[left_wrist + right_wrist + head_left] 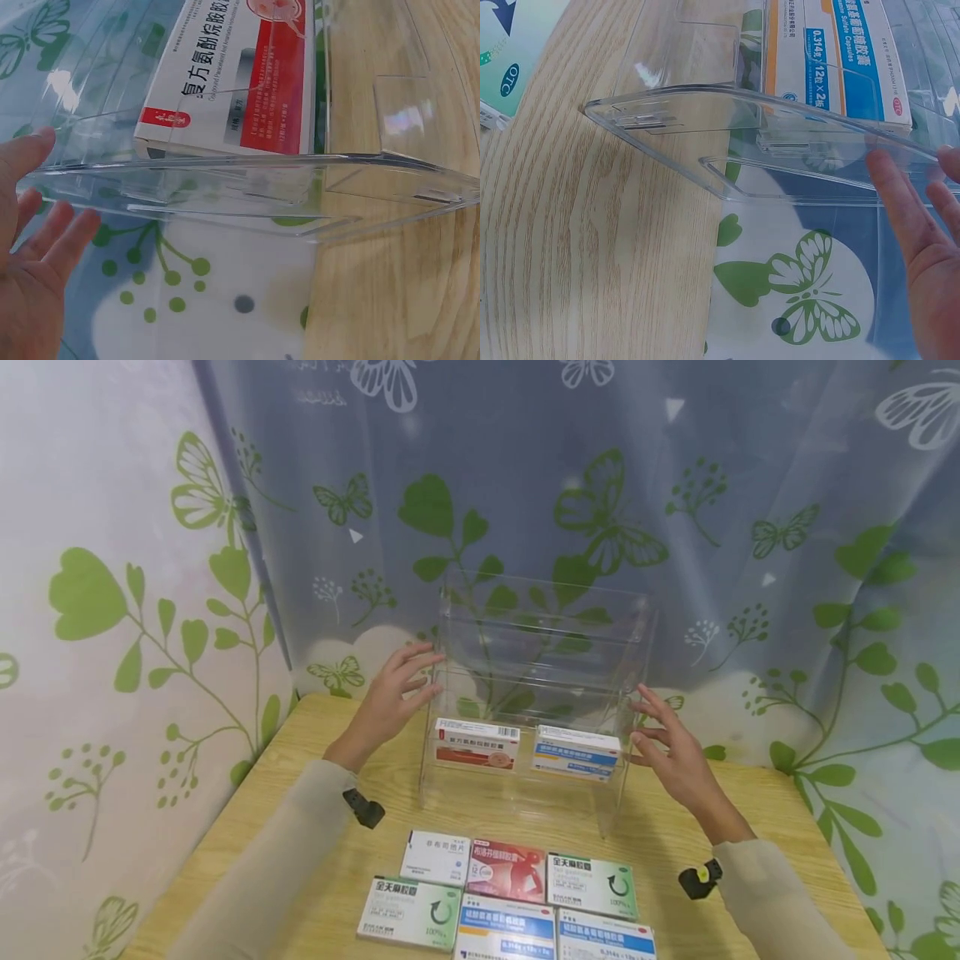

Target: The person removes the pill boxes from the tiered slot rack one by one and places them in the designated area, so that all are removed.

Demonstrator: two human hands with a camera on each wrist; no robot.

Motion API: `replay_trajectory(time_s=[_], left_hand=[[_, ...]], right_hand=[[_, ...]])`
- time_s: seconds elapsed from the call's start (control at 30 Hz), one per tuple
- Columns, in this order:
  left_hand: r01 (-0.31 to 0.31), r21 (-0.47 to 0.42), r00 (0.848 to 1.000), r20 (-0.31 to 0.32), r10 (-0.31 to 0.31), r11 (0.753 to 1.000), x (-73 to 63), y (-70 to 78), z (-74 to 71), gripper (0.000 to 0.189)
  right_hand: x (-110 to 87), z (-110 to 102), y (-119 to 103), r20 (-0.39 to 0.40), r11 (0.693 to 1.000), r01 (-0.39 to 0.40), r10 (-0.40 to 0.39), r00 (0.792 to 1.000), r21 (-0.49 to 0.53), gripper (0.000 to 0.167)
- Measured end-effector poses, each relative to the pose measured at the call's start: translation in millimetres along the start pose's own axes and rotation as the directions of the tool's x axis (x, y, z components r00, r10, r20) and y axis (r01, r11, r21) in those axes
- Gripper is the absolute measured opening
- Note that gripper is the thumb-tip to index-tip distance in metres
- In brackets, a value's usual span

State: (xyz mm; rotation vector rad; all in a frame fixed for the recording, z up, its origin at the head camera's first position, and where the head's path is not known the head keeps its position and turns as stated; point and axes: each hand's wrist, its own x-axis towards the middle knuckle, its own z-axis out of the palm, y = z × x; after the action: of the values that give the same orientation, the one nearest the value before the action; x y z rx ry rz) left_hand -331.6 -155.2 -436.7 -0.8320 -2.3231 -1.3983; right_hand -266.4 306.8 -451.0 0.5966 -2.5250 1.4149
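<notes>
A clear acrylic tiered display rack (551,675) stands upright on the wooden table. My left hand (397,692) is at its left side, fingers spread and loosely extended close to the edge. On the opposite side my right hand (672,750) has its fingers extended, and a fingertip appears to touch the side panel in the right wrist view. Neither hand grips anything. On the rack's lower tier sit a red-and-white medicine box (477,746) at the left and a blue-and-white medicine box (575,752) at the right, with a gap between them.
In front of the rack lie several medicine boxes in two rows, among them a white box (435,857), a red box (507,871) and green-and-white boxes (592,885). A patterned curtain (495,468) hangs behind the table (292,793).
</notes>
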Motion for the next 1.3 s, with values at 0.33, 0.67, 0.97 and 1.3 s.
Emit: replay_trajectory(time_s=[0.33,0.67,0.97,1.3], left_hand=[[0.089,0.041,0.996,0.023,-0.09,0.995,-1.6,-1.9,3.8,0.051],[0.103,0.03,0.994,0.023,-0.103,0.994,-2.4,-5.6,6.1,0.052],[0.124,0.017,0.992,0.024,-0.124,0.992,-3.5,-4.4,4.2,0.052],[0.113,0.018,0.993,0.015,-0.114,0.993,-3.2,-7.2,4.7,0.052]], right_hand=[[-0.4,-0.2,-0.3,0.002,1.0,-0.007,0.007,1.0,0.003,0.073],[-6.5,5.8,0.3,-0.081,1.0,-0.023,0.022,0.996,-0.016,0.07],[-4.0,2.5,-12.9,-0.293,0.998,0.022,-0.038,0.955,-0.056,0.055],[5.2,15.3,-30.4,-0.305,0.977,0.19,-0.21,0.929,-0.094,0.053]])
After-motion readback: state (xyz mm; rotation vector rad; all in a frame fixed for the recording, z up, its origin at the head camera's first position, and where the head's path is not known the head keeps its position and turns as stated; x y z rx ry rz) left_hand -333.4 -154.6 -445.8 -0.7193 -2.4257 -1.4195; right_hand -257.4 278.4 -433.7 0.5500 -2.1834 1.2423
